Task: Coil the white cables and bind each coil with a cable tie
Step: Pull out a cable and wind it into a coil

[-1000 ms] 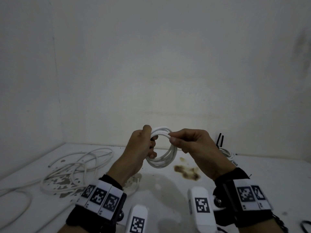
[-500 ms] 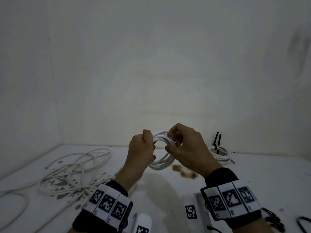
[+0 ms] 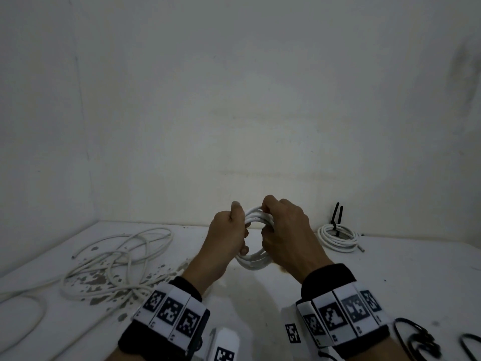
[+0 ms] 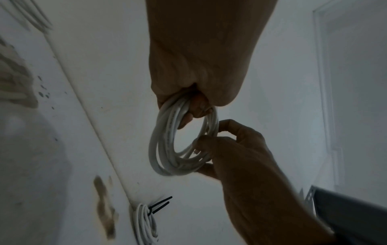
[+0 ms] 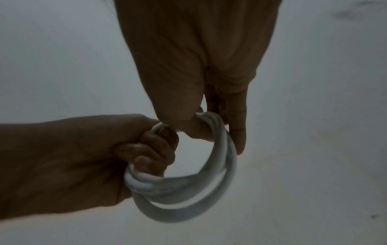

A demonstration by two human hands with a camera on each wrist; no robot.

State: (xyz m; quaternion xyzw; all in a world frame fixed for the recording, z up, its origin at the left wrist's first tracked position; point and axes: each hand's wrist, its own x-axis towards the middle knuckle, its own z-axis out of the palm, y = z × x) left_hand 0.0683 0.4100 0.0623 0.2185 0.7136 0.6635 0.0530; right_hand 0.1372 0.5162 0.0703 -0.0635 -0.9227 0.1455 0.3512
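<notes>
I hold a small white cable coil (image 3: 253,260) upright in the air above the white table (image 3: 390,277). My left hand (image 3: 229,235) grips the coil's left side with its fingers curled through the ring (image 5: 146,149). My right hand (image 3: 283,230) holds the coil's right side, thumb inside the loop and fingers on the outside (image 5: 199,126). The coil (image 4: 167,149) has several turns. I see no cable tie on it. A finished white coil (image 3: 338,238) bound with a black cable tie (image 3: 335,217) lies at the back right.
Loose white cables (image 3: 114,264) lie tangled on the left of the table, over flaked paint spots. Black cable ties (image 3: 419,340) lie at the front right edge. A brown stain (image 4: 104,207) marks the table under my hands. White walls close the back and left.
My right hand moved from pinching the coil's top to closing round its right side. Both hands came nearer to each other and a little lower.
</notes>
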